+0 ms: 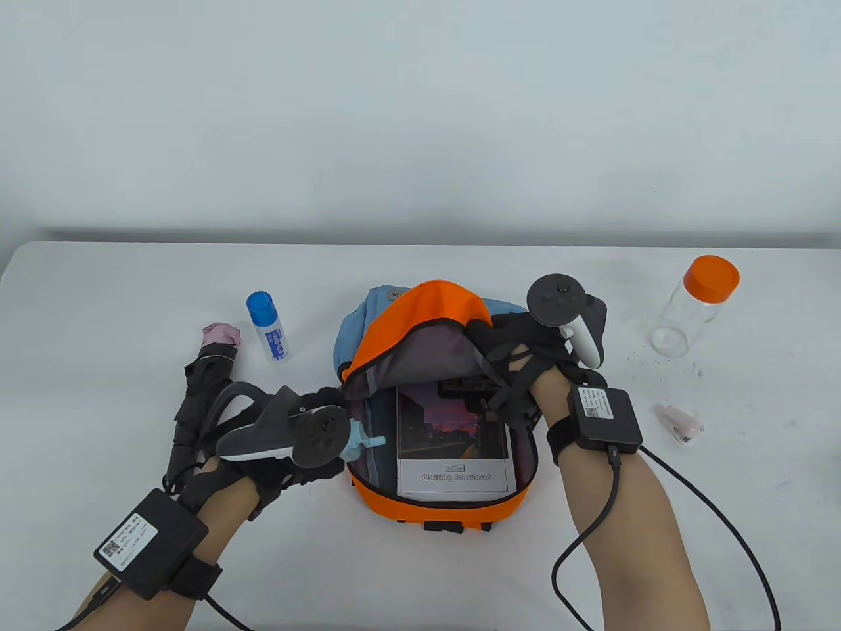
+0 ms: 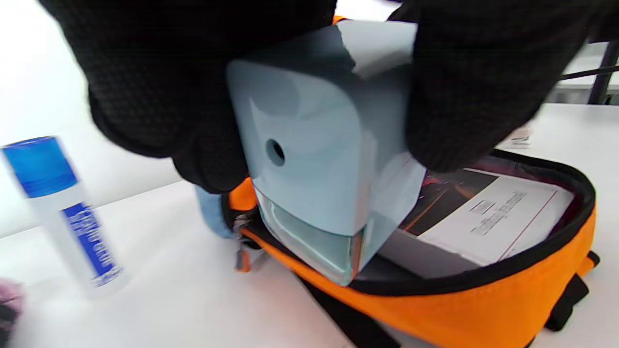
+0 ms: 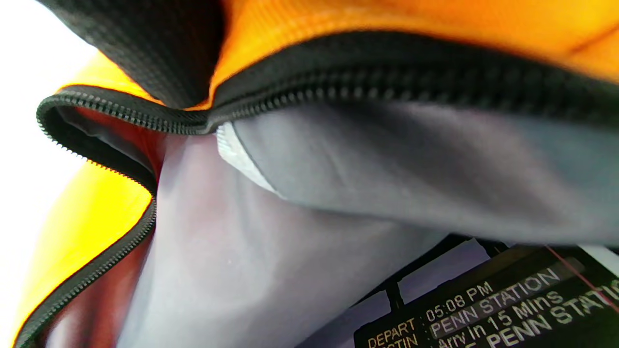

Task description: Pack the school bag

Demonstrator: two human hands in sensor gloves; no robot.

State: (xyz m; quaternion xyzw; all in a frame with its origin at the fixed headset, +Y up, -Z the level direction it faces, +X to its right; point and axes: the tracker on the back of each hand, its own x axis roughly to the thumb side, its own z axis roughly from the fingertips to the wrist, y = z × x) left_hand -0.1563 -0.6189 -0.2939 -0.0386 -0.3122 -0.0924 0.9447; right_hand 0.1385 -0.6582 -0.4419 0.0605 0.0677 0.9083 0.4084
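Observation:
An orange and blue school bag [image 1: 420,315] lies open on the table, a book [image 1: 453,440] with a sunset cover inside it. My left hand [image 1: 309,447] grips a light blue pencil sharpener [image 2: 314,145] and holds it over the bag's left rim [image 2: 459,309]; its crank shows in the table view [image 1: 364,444]. My right hand [image 1: 512,355] grips the bag's raised orange flap at its right side and holds it up. In the right wrist view the flap's zipper edge [image 3: 338,82], grey lining [image 3: 387,169] and the book's cover [image 3: 483,304] show, with a gloved finger [image 3: 145,43] on the flap.
A blue-capped glue stick [image 1: 268,325] stands left of the bag. A folded black umbrella [image 1: 197,394] lies behind my left hand. A clear jar with an orange lid [image 1: 696,305] and a small pink object [image 1: 680,424] sit at the right.

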